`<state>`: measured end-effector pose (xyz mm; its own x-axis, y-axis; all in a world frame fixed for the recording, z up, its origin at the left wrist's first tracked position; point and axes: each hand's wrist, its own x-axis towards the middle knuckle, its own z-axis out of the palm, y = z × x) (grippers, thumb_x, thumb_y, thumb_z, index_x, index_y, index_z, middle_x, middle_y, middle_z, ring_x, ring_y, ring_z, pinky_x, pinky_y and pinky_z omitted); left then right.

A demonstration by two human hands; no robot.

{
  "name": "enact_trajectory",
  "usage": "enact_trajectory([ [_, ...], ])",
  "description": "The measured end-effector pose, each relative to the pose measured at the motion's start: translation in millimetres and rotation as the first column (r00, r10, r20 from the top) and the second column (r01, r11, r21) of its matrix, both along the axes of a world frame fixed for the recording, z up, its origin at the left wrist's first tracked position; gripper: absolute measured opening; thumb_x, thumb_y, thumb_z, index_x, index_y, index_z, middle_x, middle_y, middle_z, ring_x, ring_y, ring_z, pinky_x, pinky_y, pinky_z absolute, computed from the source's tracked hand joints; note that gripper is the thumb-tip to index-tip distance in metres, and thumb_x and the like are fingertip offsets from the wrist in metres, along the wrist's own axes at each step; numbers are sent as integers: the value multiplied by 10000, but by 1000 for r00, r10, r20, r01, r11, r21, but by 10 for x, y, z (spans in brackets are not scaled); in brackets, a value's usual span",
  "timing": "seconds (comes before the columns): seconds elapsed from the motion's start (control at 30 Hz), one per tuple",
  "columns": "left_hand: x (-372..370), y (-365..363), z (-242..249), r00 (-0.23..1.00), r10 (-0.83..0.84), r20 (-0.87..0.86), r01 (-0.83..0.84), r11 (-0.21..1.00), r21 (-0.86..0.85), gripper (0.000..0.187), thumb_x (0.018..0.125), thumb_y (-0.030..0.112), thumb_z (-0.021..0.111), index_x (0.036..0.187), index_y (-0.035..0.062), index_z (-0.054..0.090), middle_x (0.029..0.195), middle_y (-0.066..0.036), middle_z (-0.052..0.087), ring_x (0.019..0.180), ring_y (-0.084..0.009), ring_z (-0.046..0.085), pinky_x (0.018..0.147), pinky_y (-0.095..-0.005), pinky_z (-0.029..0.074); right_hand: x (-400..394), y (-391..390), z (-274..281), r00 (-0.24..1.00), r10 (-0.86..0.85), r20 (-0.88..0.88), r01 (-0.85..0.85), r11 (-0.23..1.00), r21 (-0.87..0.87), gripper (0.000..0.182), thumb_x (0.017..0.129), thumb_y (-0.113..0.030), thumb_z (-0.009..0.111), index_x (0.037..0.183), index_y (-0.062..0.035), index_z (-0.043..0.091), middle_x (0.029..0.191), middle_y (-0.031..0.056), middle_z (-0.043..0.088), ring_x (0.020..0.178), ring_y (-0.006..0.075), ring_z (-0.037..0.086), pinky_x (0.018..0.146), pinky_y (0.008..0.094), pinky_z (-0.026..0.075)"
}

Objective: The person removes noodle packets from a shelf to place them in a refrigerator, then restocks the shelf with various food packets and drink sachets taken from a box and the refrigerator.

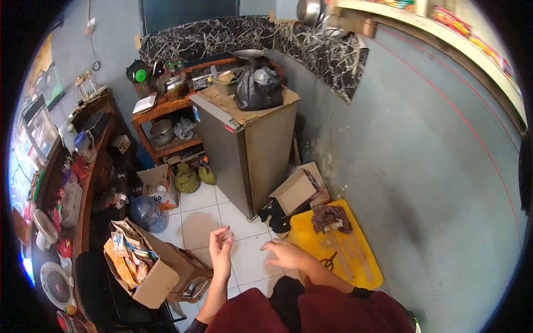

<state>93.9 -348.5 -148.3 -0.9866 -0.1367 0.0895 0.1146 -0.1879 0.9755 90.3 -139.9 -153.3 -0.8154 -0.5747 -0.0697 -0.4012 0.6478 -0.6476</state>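
Observation:
My left hand (221, 248) is raised over the white tiled floor, fingers loosely bent and apart, with nothing in it. Across a small gap, my right hand (287, 255) also holds nothing, its fingers spread and pointing left. Closest to the right hand is a yellow plastic tabletop (302, 230). On it lie black-handled scissors (328, 261), several flat cardboard strips (351, 248) and a crumpled brownish cloth (331, 218). To the left of my left hand, a cardboard box (161, 283) full of snack packets (129, 256) rests on a brown stool (194, 277).
A grey refrigerator (269, 150) stands ahead, topped by a black plastic bag (258, 86). Beside it are an open carton (300, 191) and green gas cylinders (187, 178). A blue water jug (149, 213) sits left, near a cluttered wooden desk (89, 205). The wall (422, 166) bounds the right.

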Motion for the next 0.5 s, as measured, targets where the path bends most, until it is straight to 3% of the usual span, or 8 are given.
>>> enact_trajectory([
  [0.1,-578,-115,41,997,79,-18,-76,991,112,261,808,53,501,1065,44,457,1124,-79,477,964,-169,485,855,-297,375,-573,-268,-92,994,112,-10,-113,988,-102,373,767,-269,600,1069,-73,503,1046,141,523,1004,303,487,863,365,388],
  [0.2,-1182,-209,-48,995,93,-39,-90,993,82,262,805,51,504,1063,45,460,1132,-81,478,966,-171,486,846,-301,384,-1238,-265,-339,972,223,69,-217,972,-88,401,757,-274,604,1085,-72,493,1046,153,525,984,321,503,842,370,401],
  [0.27,-1523,-333,-120,995,99,-16,-98,995,30,262,806,52,505,1064,46,463,1133,-79,481,965,-168,488,836,-301,390,-1733,-248,-418,967,254,27,-246,954,-171,392,745,-261,623,1071,-76,508,1050,163,530,966,317,515,833,373,409],
  [0.33,-2089,-446,-1,994,97,-44,-98,995,-13,261,807,54,507,1065,47,467,1134,-78,485,965,-165,491,827,-302,396,-2233,-278,-241,947,207,247,-171,973,-157,390,738,-253,636,1069,-81,520,1053,165,533,951,314,527,826,376,415],
  [0.4,-2452,-611,137,985,85,148,-83,996,-17,250,811,46,507,1059,51,475,1132,-76,491,970,-158,495,819,-299,401,-2758,-361,-162,970,211,119,-212,977,-4,366,746,-233,645,1060,-79,535,1003,133,549,899,273,559,786,344,442],
  [0.43,-2613,-677,212,988,78,131,-85,995,47,242,818,58,514,1058,53,481,1140,-72,491,973,-151,499,823,-292,396,-2959,-439,-117,971,219,98,-211,974,-83,358,741,-227,646,1050,-81,542,997,137,549,896,271,558,780,349,442],
  [0.5,-2964,-812,317,994,78,81,-76,997,-32,238,821,69,517,1055,55,481,1150,-73,487,990,-155,494,831,-290,391,-3386,-629,97,971,231,69,-209,948,-241,319,735,-195,637,1018,-76,551,978,144,546,871,290,555,757,365,440],
])
